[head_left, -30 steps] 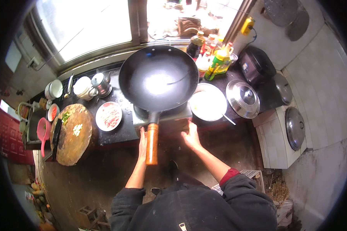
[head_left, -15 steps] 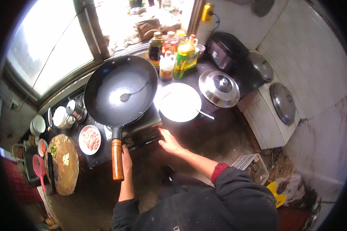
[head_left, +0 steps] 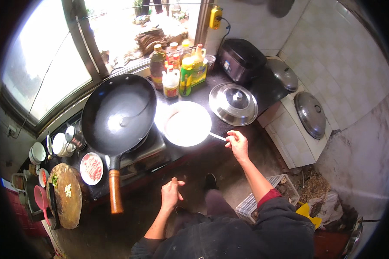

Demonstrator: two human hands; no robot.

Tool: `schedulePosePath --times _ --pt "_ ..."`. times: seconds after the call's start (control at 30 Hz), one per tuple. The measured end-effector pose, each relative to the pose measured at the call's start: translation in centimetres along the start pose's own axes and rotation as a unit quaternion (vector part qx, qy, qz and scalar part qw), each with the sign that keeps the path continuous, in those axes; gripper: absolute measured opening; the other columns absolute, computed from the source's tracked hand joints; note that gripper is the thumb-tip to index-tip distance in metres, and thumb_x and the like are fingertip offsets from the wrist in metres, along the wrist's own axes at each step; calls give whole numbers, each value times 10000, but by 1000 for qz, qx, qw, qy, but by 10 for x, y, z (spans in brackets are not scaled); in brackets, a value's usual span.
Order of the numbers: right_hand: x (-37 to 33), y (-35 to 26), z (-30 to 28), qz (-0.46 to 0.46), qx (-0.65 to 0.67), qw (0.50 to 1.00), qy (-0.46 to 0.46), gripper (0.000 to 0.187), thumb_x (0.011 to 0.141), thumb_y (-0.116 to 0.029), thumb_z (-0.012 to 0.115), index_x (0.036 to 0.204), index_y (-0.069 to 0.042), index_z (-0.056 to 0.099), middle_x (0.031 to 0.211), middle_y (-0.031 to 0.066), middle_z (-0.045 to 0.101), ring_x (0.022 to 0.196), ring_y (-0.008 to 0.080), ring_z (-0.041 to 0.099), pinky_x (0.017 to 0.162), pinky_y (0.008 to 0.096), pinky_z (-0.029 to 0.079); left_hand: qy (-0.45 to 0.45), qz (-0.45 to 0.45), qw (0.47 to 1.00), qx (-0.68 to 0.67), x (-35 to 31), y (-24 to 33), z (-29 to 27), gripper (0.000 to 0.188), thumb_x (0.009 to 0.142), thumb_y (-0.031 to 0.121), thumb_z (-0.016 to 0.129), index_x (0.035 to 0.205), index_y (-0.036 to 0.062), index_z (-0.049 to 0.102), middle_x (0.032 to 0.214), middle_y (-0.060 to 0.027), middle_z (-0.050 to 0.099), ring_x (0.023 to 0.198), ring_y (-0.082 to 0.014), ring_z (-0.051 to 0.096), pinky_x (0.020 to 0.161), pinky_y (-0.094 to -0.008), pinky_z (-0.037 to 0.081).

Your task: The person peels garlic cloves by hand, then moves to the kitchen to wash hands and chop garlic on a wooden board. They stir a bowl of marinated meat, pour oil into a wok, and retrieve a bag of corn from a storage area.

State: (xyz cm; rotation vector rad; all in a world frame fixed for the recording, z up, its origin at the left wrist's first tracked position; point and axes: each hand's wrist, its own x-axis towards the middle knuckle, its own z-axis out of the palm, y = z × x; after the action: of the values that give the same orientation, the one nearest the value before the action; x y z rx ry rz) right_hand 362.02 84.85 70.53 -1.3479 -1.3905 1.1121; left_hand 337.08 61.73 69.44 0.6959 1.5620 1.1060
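1. Nearest, the left hand (head_left: 172,195) hung free in front of the worktop (head_left: 263,93), fingers loosely curled and holding nothing, just below and to the right of the wok's wooden handle (head_left: 115,191).
2. Slightly farther, the right hand (head_left: 237,144) pinched the tip of the thin metal handle (head_left: 217,137) of the shallow pale pan (head_left: 186,124), which sat on the worktop right of the stove.
3. That pan looked light and stiff, probably thin metal; its slim handle seemed likely to twist in a fingertip pinch, so a fuller grip closer to the rim would have steadied it.
4. Beyond the left hand, the black wok (head_left: 118,113) rested on the burner; it looked heavy and front-weighted, best taken well up the wooden handle.
5. Farther back stood a steel lid (head_left: 233,103), a cluster of bottles (head_left: 179,71) by the window, and a dark cooker (head_left: 242,58).
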Motion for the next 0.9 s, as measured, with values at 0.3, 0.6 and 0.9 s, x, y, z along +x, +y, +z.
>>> schedulePosePath --times 0.3,0.6,0.9 --pt "160 43 -66 23 -64 998 19 221 881 -56 607 1090 9 639 811 88 689 583 122 631 549 259 515 169 -113 950 -238 134 21 87 512 953 300 648 1267 -69 483 1047 -173 624 687 -186 677 559 -261 565" --pt "302 57 -70 -22 -366 922 -128 474 832 -199 711 1277 -125 567 1292 173 517 1102 382 597 957 443 487 316 -86 903 -276 174 18 122 365 928 82 560 1267 7 446 1068 -174 618 722 -274 693 545 -334 614" --pt "310 70 -106 -60 -350 928 -110 285 769 -167 673 1044 -93 657 1042 205 557 945 404 617 846 463 513 378 -137 872 -280 189 25 127 501 864 13 484 1363 44 445 1208 -179 596 850 -298 701 546 -356 632"
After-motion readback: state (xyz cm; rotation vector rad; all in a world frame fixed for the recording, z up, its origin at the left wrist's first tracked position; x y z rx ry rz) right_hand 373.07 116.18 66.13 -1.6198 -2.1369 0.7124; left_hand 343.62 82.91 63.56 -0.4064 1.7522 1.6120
